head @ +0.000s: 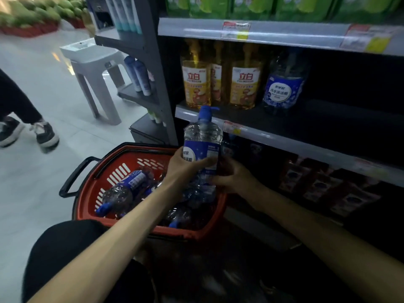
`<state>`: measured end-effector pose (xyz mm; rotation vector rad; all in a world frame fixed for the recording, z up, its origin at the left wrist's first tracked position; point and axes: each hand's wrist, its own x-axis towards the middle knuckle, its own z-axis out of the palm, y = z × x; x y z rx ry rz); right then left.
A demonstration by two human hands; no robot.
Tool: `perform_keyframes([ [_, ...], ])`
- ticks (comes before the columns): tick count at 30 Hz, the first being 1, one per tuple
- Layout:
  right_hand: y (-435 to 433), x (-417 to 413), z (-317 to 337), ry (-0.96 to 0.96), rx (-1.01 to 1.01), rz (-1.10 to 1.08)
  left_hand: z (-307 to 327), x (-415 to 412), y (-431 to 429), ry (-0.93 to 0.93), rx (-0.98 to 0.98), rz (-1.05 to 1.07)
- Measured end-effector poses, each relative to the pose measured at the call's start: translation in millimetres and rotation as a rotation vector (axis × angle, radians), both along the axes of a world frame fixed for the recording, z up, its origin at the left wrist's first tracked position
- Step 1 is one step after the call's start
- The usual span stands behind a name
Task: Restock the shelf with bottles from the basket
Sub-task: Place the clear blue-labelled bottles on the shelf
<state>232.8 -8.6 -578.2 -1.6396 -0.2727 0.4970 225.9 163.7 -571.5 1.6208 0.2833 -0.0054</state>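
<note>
A clear pump bottle with a blue label and blue pump (202, 136) stands upright in the air above the red basket (122, 154). My left hand (184, 166) grips its lower body from the left, and my right hand (234, 176) holds it from the right near the base. Several more clear bottles with blue labels (125, 189) lie inside the basket. The middle shelf (295, 143) carries one matching blue-label bottle (284, 84) beside yellow detergent bottles (196, 82). To the right of that bottle the shelf is dark and bare.
A white plastic stool (96, 68) stands in the aisle to the left of the shelf unit. A person's legs and sneakers (43, 134) are at the far left on the floor. Green packs (251, 6) fill the top shelf and dark packs (323, 186) the bottom one.
</note>
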Motion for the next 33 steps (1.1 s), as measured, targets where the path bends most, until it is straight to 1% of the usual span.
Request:
perform_keyframes([
  [3,-12.1,-5.3,-2.9,-0.112,0.01,0.023,5.6,3.7,-23.1,-0.034,0.01,-0.037],
  [7,-20.6,-8.8,-11.7,-0.218,-0.001,-0.131,9.4,6.0,-53.1,-0.081,0.081,-0.101],
  [10,-41.3,-8.3,-7.7,-0.243,0.044,-0.199,16.2,9.2,-71.1,-0.107,0.063,-0.167],
  [12,-61.6,-5.4,-6.3,-0.22,0.091,-0.229,21.4,12.7,-78.4,-0.129,0.029,-0.213],
  [13,-73.2,-4.2,-6.0,-0.203,0.124,-0.244,22.0,14.8,-80.9,-0.146,0.029,-0.235],
  [17,-107.8,-0.7,-6.1,-0.12,0.144,-0.352,24.4,19.1,-103.4,-0.212,0.066,-0.321],
  [20,-133.6,-5.6,-4.8,-0.048,0.215,-0.448,29.5,20.9,-128.8,-0.261,0.144,-0.384],
  [23,-163.3,-13.7,-6.5,0.04,0.278,-0.423,41.1,23.4,-151.6,-0.279,0.224,-0.437],
  [26,-187.3,-13.1,-3.3,0.095,0.377,-0.475,53.8,36.5,-172.9,-0.235,0.277,-0.503],
  [28,-198.5,-9.9,2.5,0.117,0.435,-0.473,63.9,45.1,-185.9,-0.202,0.331,-0.535],
  [33,-215.5,11.5,7.0,0.13,0.515,-0.517,82.0,70.1,-211.2,-0.163,0.477,-0.733],
])
